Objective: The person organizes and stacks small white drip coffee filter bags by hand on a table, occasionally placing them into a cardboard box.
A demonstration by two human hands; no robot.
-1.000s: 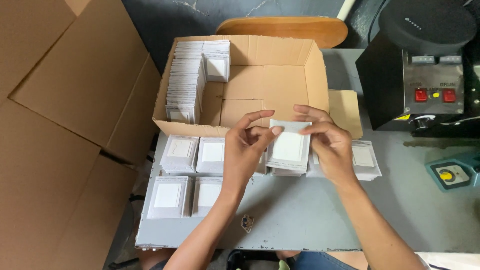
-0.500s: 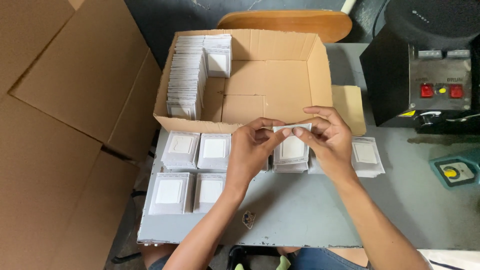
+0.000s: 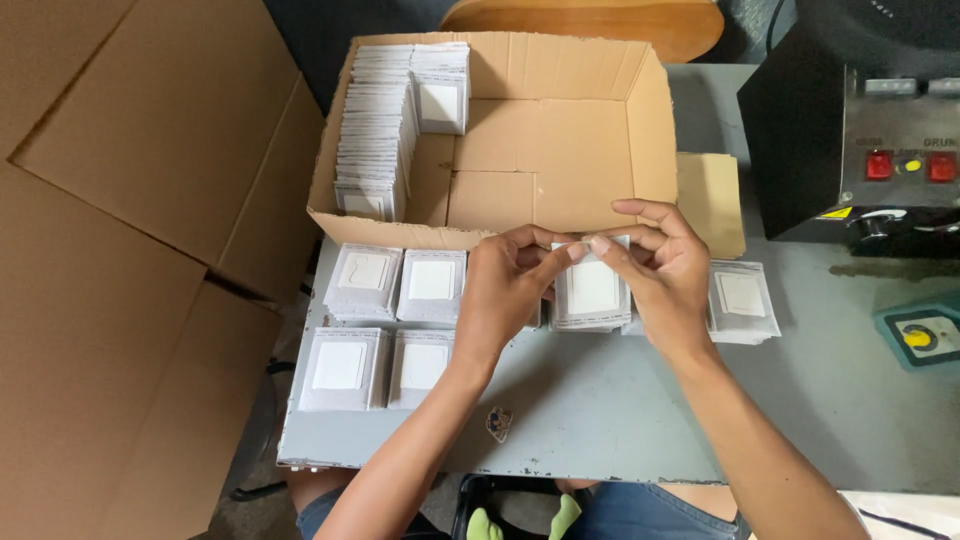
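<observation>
**Both hands pinch a stack of white packets at the box's front edge**

The left hand (image 3: 505,290) and the right hand (image 3: 665,275) meet over the grey bench (image 3: 600,410), fingertips (image 3: 578,250) pressed together on the top edge of a small stack of white packets (image 3: 592,292). Each grip is closed on that stack: thumbs and forefingers pinch its upper rim from either side, and the stack stands on the bench just below the grip, its flat face turned up to the camera.

Just beyond the grip lies an open cardboard box (image 3: 560,150); its near wall is right behind the knuckles. Along the box's far-left wall stands a row of packed packets (image 3: 380,130), with a shorter pile beside it at the back.

Left of the grip, four more piles of packets (image 3: 385,320) sit on the bench in two rows, close together. Right of the grip, one pile (image 3: 742,300) lies flat, partly hidden by the right wrist. Further right stands a black machine (image 3: 870,130) with red buttons. Large flattened cardboard sheets (image 3: 110,250) lie well to the left.
</observation>
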